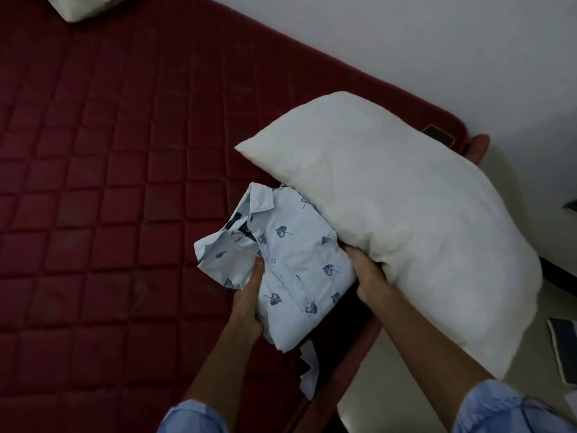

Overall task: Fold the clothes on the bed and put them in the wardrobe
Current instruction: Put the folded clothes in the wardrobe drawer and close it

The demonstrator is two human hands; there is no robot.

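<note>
A folded light blue shirt point(290, 260) with a dark leaf print and a collar is held over the near right corner of the red quilted mattress point(103, 182). My left hand point(249, 304) grips its left edge, thumb on top near a button. My right hand point(368, 273) holds the shirt's right side, with its fingers hidden under the cloth and under a large white pillow point(406, 214). The pillow lies over the shirt's far right part and rests against my right forearm. A loose bit of the shirt hangs below the fold.
A second white pillow point(75, 7) shows at the mattress's far left corner. A white wall point(437, 42) runs behind the bed. To the right lies pale floor with a flat phone-like object point(565, 348) on it. A reddish shape point(479, 146) sticks out behind the big pillow.
</note>
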